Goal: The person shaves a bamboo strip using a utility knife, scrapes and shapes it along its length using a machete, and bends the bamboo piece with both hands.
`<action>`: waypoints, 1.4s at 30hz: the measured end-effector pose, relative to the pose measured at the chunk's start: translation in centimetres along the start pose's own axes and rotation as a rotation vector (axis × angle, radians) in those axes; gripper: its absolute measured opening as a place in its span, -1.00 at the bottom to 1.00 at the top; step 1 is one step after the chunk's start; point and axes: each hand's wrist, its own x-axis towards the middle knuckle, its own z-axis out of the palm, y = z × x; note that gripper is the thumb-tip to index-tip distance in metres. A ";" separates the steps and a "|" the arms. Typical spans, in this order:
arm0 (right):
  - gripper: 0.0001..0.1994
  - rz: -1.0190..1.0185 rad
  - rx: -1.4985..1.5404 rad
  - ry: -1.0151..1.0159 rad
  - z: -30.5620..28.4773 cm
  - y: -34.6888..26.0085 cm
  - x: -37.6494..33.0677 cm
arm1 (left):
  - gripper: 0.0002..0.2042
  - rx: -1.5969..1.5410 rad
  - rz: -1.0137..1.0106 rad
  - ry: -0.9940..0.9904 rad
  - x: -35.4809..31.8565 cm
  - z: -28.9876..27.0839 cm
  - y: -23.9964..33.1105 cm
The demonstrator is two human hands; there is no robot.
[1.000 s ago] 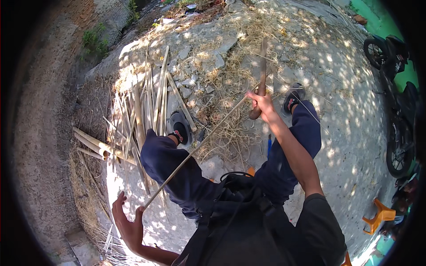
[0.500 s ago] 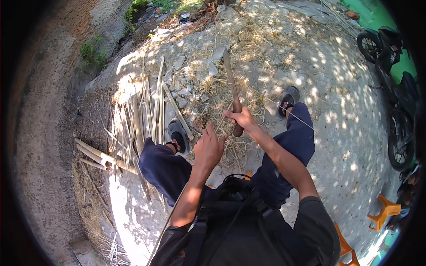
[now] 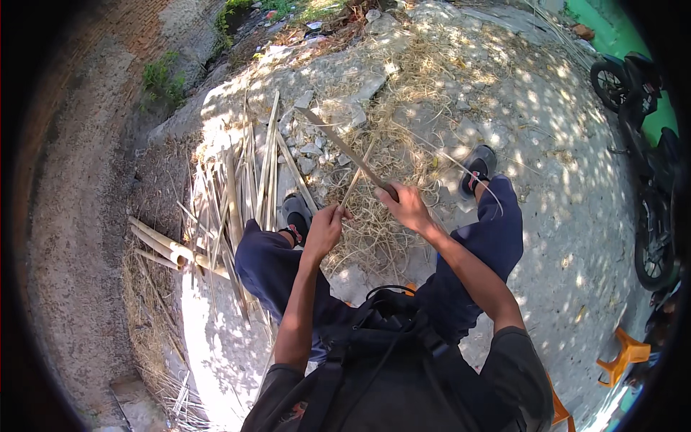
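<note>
My right hand (image 3: 407, 210) is wrapped round the handle of a long knife (image 3: 344, 147). Its blade slants up and left, away from me. In my closed left hand (image 3: 325, 229) is a thin pale bamboo strip (image 3: 366, 160), which points up and right and crosses the blade. Whether strip and blade touch, I cannot tell. Another thin, bowed strip (image 3: 450, 155) runs from above the blade toward my right knee; its ends are hard to trace. Beneath both hands lies a tangle of curly shavings (image 3: 381, 230).
Split bamboo lengths (image 3: 268, 165) lie in a pile beside my left foot, with bamboo poles (image 3: 162, 243) farther left. Broken stones (image 3: 311, 150) lie ahead. Motorcycles (image 3: 644, 173) stand along the right, near an orange plastic chair (image 3: 623, 356). A rough wall (image 3: 79, 209) borders the left.
The knife has swung from nearly upright to a leftward slant. My right hand, earlier touching the handle with fingers at the strip, now grips the handle. My left hand now grasps the strip closer to the blade.
</note>
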 end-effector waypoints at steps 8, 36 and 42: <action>-0.47 -0.113 -0.362 -0.144 1.1 -0.7 -2.0 | -0.66 0.017 0.083 0.086 -1.6 0.7 -3.5; -0.39 -0.011 -0.385 -0.185 -0.7 3.9 -0.1 | -0.73 0.251 0.052 0.072 -7.9 -1.0 -2.1; -0.39 0.028 -0.452 -0.104 -1.4 6.2 0.6 | -0.74 0.252 0.001 0.052 -10.7 -2.7 -1.2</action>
